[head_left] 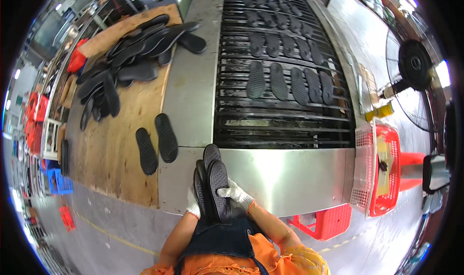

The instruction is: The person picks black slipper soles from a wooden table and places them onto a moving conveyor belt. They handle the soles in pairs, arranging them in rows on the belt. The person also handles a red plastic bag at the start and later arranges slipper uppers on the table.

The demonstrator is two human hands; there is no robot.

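Several black shoe soles (218, 181) with patterned treads are held together upright in front of my body, at the near edge of the steel table. My right hand (235, 194), in a white glove, grips them from the right with its thumb across the front sole. On the other side my gloved left hand (193, 201) clasps the bunch; most of its fingers are hidden behind the soles. Just left of the bunch, two loose soles, one (167, 138) and another (147, 151), lie tread up on the wooden board.
A heap of black soles (145, 45) covers the far part of the wooden board (130, 101). Rows of soles (278, 81) lie on the slatted conveyor (285, 123). At right stand a red and white basket (363, 173), a red stool (333, 222) and a fan (414, 65).
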